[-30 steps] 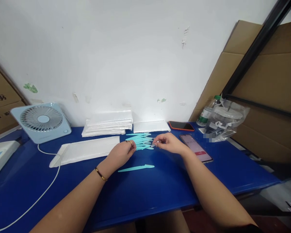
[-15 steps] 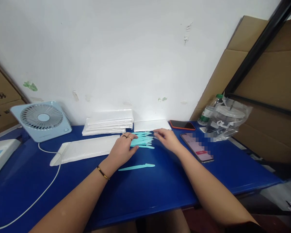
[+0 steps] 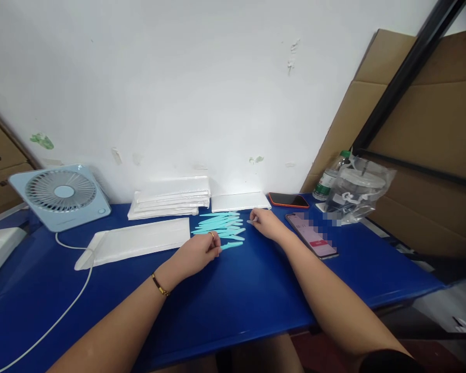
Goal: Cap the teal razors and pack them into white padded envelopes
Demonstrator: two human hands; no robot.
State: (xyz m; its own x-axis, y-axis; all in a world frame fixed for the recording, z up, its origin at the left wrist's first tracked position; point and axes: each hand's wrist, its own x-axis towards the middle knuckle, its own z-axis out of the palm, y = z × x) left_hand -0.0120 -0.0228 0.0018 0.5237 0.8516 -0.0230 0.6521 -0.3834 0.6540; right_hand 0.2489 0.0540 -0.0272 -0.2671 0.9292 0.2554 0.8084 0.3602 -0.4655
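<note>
My left hand point(image 3: 197, 253) pinches the near end of a teal eyebrow razor point(image 3: 233, 244). This razor sits just in front of a loose pile of several similar teal eyebrow razors point(image 3: 219, 224), all lying roughly side by side on the blue table. To the right of the pile, my right hand point(image 3: 268, 224) is closed, thumb against fingers. A small translucent piece point(image 3: 250, 222) pokes out of its fingertips; its exact kind is too small to make out.
A flat white padded packet point(image 3: 140, 239) lies left of the pile. Behind are stacked white packets point(image 3: 169, 196) and another white packet point(image 3: 241, 201). Two phones point(image 3: 289, 200) point(image 3: 314, 238), a bottle point(image 3: 328, 181) and a bagged cup point(image 3: 357, 191) stand right. A corded fan point(image 3: 64, 194) is left.
My left hand has come off the pile and gripped the single razor, which is now nearer the pile. My right hand's fingers have closed around a small translucent piece. The view has shifted slightly.
</note>
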